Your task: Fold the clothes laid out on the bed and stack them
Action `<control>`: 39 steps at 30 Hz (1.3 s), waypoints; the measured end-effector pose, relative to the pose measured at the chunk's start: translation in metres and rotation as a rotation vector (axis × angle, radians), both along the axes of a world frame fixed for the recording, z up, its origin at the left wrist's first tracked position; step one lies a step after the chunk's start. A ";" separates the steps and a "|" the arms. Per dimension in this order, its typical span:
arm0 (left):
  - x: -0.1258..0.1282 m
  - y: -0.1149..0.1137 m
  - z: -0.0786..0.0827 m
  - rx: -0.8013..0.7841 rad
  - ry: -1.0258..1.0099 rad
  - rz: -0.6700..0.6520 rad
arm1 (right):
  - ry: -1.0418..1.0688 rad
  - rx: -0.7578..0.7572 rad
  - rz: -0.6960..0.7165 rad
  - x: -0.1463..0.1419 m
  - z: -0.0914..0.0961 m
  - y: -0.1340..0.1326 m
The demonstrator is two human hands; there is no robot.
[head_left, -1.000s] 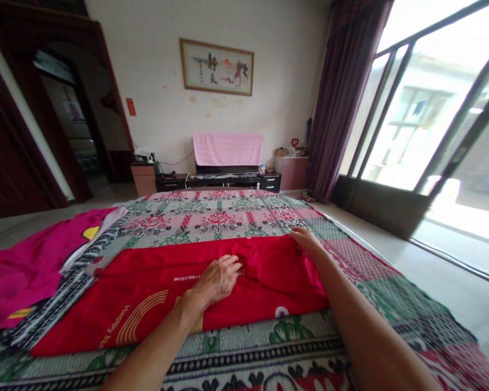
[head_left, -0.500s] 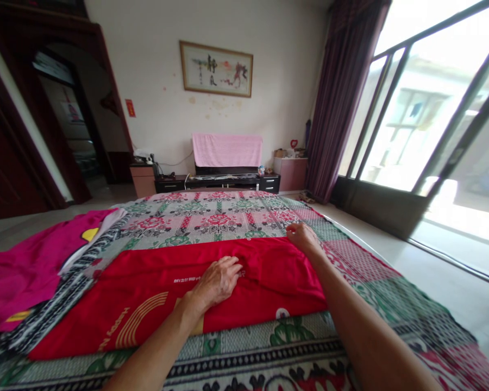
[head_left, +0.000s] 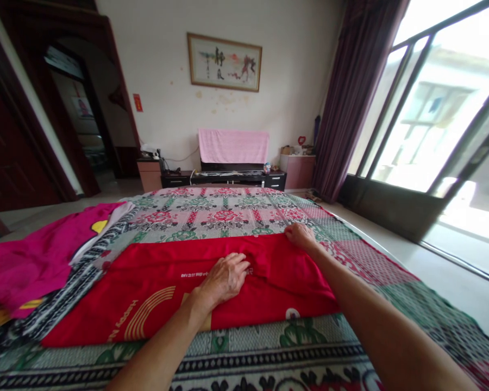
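A long red cloth (head_left: 158,271) lies spread across the patterned bedspread (head_left: 228,212), bearing gold arcs, the letters "Happy N" and a small round white mark near its front edge. My left hand (head_left: 228,277) rests palm down on the middle of it, with loosely bent fingers and small wrinkles around them. At the far right corner, my right hand (head_left: 301,237) has its fingers closed on the cloth's edge. The fingertips there are partly hidden. Whether the cloth is a garment or a bag I cannot tell.
A crumpled magenta garment (head_left: 44,250) with yellow patches lies on the bed at the left. Beyond the bed stands a low black cabinet (head_left: 175,180), with a pink towel (head_left: 234,145) draped above it. A glass door (head_left: 432,119) is on the right.
My right hand has come down onto the cloth's far right corner and closed there. My left hand stays on the middle of the cloth. The view has shifted slightly.
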State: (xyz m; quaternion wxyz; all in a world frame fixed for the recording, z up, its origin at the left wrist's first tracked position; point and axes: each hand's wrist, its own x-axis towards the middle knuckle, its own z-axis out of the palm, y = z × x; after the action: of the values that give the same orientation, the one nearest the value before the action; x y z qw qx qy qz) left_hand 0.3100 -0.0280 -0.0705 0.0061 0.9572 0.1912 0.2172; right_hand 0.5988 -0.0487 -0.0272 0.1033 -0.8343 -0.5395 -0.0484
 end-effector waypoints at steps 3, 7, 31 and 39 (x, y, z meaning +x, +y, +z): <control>0.000 -0.001 -0.001 -0.014 -0.014 0.023 | -0.012 0.033 -0.025 0.003 -0.007 0.002; 0.000 -0.001 -0.002 -0.019 -0.018 0.027 | -0.013 0.077 -0.045 0.002 -0.014 0.005; 0.000 0.001 -0.002 -0.088 -0.034 0.038 | 0.106 0.096 0.430 -0.082 -0.030 -0.027; 0.005 -0.001 -0.004 -0.043 -0.054 -0.041 | 0.181 0.233 0.340 -0.073 -0.025 -0.037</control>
State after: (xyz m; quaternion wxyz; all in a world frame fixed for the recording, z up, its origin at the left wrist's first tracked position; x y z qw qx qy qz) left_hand 0.3149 -0.0289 -0.0750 0.0362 0.9543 0.1761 0.2386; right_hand 0.5255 -0.0854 -0.0523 0.2537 -0.7147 -0.6515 -0.0172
